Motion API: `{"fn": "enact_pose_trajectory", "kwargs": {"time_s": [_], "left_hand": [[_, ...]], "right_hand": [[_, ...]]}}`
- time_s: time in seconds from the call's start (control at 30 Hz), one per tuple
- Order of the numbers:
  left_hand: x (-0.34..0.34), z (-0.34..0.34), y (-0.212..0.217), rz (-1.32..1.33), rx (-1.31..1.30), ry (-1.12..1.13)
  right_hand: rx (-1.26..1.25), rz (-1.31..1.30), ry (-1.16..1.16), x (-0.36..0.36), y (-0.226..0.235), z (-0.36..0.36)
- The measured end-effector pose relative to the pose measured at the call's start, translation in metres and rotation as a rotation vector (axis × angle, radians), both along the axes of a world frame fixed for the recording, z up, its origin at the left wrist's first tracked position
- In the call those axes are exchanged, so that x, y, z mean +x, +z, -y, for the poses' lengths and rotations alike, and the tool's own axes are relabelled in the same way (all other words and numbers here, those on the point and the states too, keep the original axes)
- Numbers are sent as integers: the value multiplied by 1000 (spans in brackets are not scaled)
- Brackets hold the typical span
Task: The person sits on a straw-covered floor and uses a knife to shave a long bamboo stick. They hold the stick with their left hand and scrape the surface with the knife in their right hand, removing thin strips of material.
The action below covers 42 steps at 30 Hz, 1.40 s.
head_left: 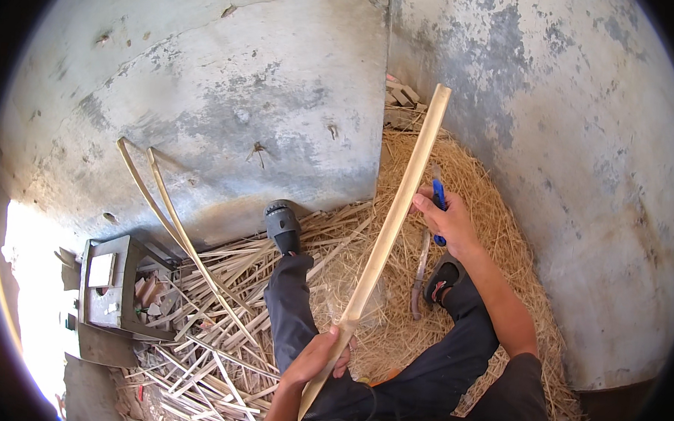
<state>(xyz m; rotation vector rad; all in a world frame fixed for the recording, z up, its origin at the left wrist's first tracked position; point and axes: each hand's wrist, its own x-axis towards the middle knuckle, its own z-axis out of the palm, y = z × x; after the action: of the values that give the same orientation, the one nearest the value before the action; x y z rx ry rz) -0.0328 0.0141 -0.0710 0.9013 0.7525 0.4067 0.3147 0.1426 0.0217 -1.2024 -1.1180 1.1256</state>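
My left hand (pixel 319 354) grips the lower part of a long pale wooden strip (pixel 389 228) that slants up toward the corner of the walls. My right hand (pixel 445 223) rests against the strip higher up and holds a tool with a blue handle (pixel 438 200), its blade at the strip's edge. I sit with dark trousers; my left foot in a grey sandal (pixel 282 225) points at the wall, my right foot in a dark sandal (pixel 444 279) rests on the shavings. A curved brownish stick (pixel 420 278) lies between my legs.
Two bent thin strips (pixel 168 211) lean against the stained concrete wall (pixel 229 100). Cut strips (pixel 218 341) and straw-like shavings (pixel 495 217) cover the floor. A grey metal box (pixel 112 287) with wood bits stands at left. Wood blocks (pixel 402 97) sit in the corner.
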Motion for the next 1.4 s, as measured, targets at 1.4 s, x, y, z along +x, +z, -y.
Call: {"fn": "enact_pose_trajectory", "kwargs": {"time_s": [1.4], "left_hand": [[39, -19, 21, -28, 113, 29]], "right_hand": [[1, 4, -13, -4, -8, 3]]}}
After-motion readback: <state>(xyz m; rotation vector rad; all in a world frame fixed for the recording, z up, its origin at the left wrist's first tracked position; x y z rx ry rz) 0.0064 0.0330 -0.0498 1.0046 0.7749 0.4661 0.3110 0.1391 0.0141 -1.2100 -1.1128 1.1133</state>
